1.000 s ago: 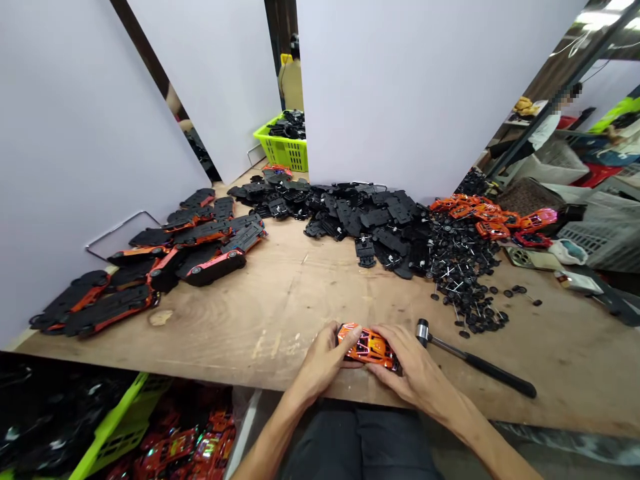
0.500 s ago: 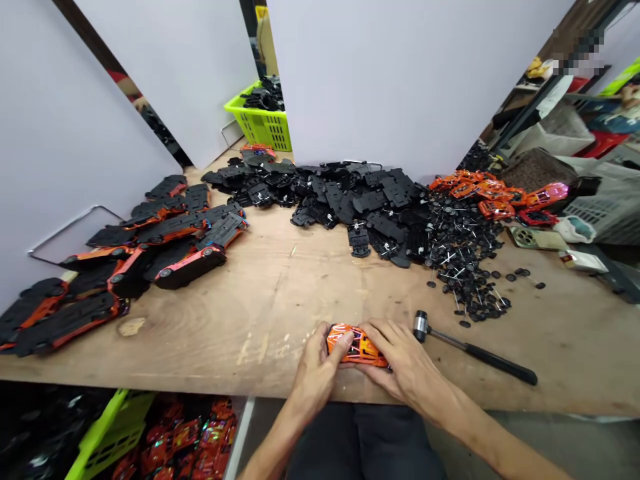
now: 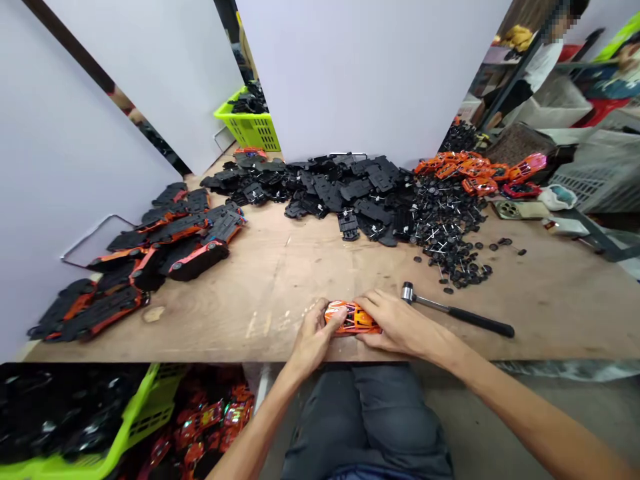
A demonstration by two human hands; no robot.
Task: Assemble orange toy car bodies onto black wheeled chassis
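Note:
An orange toy car body [image 3: 352,317] lies near the front edge of the wooden table [image 3: 300,267], held between both hands. My left hand [image 3: 314,335] grips its left end with the thumb on top. My right hand [image 3: 395,324] covers its right end, fingers curled over it. A small hammer [image 3: 453,310] with a black handle lies just right of my right hand.
Black chassis plates [image 3: 350,193] are heaped at the back, loose wheels and axles [image 3: 450,233] to their right, orange car bodies [image 3: 470,170] behind those. Assembled cars [image 3: 165,243] lie upside down at the left. A green basket [image 3: 140,427] sits below the table, another green basket [image 3: 249,127] at the back.
The view has shifted, so the table now sits higher in the picture. Both hands stay closed on the orange car body near the table's front edge.

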